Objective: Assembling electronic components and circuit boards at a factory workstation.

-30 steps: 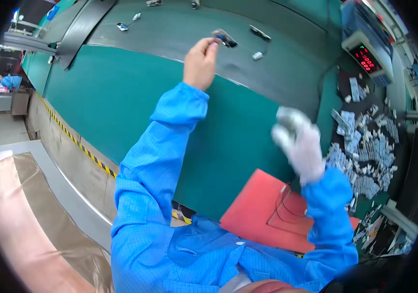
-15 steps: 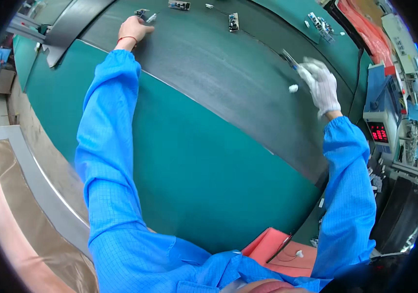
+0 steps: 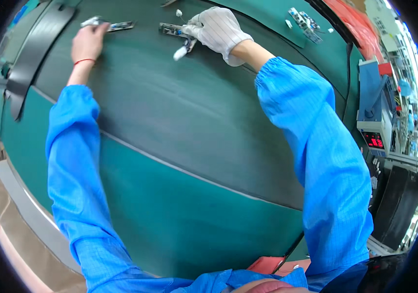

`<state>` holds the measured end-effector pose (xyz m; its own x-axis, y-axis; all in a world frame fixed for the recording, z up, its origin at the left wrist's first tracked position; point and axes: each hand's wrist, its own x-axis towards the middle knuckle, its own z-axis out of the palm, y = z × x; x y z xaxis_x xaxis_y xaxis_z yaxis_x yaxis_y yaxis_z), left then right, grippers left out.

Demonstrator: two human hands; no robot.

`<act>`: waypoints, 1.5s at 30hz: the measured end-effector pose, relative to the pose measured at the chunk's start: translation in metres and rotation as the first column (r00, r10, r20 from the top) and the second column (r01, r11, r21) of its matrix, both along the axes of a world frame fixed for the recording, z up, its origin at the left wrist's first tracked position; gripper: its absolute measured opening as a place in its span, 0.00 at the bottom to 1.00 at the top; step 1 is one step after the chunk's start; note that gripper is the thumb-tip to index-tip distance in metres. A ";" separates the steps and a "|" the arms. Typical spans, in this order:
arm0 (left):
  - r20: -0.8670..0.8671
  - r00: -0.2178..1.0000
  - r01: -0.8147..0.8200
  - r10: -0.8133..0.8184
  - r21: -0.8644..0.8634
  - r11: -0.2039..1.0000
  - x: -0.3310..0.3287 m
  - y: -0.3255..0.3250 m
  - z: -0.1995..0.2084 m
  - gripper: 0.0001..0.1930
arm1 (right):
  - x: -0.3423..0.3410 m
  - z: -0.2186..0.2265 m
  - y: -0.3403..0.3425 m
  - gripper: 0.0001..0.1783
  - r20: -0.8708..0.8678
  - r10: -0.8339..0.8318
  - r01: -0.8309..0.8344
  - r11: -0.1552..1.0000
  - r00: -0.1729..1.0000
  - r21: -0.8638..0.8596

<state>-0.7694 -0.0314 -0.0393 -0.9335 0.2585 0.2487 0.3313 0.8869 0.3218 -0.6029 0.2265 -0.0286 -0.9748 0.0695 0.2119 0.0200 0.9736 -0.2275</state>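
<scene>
My bare left hand (image 3: 86, 45), a red string round its wrist, reaches to the far left of the dark grey belt. Its thumb and fingers close on a small circuit board (image 3: 93, 21); another narrow circuit board (image 3: 122, 26) lies right beside the fingertips. To the right, my right hand (image 3: 222, 34) wears a white striped glove, its fingers bent round a circuit board (image 3: 187, 45) with a white connector (image 3: 180, 53) hanging toward me. A further circuit board (image 3: 171, 29) touches or overlaps it; the glove hides how they meet. One more white connector (image 3: 178, 13) sits just beyond.
The grey belt (image 3: 184, 112) crosses a green tabletop (image 3: 170, 229). More circuit boards (image 3: 305, 24) lie at the far right, near red plastic sheeting (image 3: 348, 22). A blue-and-white instrument (image 3: 372, 107) with a lit red display stands right. A curved dark metal guide (image 3: 40, 53) spans the left.
My right hand has swung left across the belt with a circuit board, close to other boards. My left hand appears farther left and a little nearer; the whole view has also shifted.
</scene>
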 end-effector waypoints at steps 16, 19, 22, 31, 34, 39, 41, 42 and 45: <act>-0.642 0.692 0.357 -0.330 -0.094 0.929 -0.009 0.233 0.033 0.09 | 0.113 0.010 0.169 0.20 -0.384 -0.237 0.404 0.799 0.892 0.446; -0.705 0.583 0.570 -0.404 0.000 0.822 0.025 0.291 0.014 0.08 | 0.138 -0.012 0.129 0.27 -0.494 -0.283 0.462 0.839 0.822 0.288; -0.268 0.643 0.657 -0.717 -0.288 0.697 0.053 0.295 0.000 0.15 | 0.159 -0.021 0.091 0.30 -0.405 -0.232 0.320 0.934 0.884 0.162; -0.044 0.752 0.658 -0.658 -0.011 0.753 0.014 0.161 0.014 0.46 | 0.169 -0.029 0.084 0.24 -0.354 -0.251 0.266 0.964 0.901 -0.006; -0.159 0.954 0.231 -0.253 -0.144 0.962 -0.009 0.143 -0.033 0.33 | 0.167 -0.031 0.079 0.23 -0.354 -0.290 0.274 0.957 0.889 -0.097; -0.444 0.833 0.460 -0.330 0.223 0.859 0.001 0.162 -0.024 0.09 | 0.188 -0.004 0.065 0.21 -0.287 -0.313 0.229 0.929 0.905 -0.292; -0.457 0.875 0.315 -0.159 0.289 0.904 0.009 0.161 -0.013 0.09 | 0.202 0.037 0.035 0.25 -0.109 -0.353 0.257 0.829 0.929 -0.496; -0.447 0.883 0.271 -0.143 0.237 0.933 0.017 0.173 -0.009 0.16 | 0.213 0.049 0.030 0.25 -0.118 -0.270 0.196 0.881 0.956 -0.431; -0.431 0.892 0.209 -0.133 0.134 0.969 0.040 0.168 0.008 0.42 | 0.259 0.105 0.004 0.29 0.021 -0.019 0.021 0.995 1.000 -0.100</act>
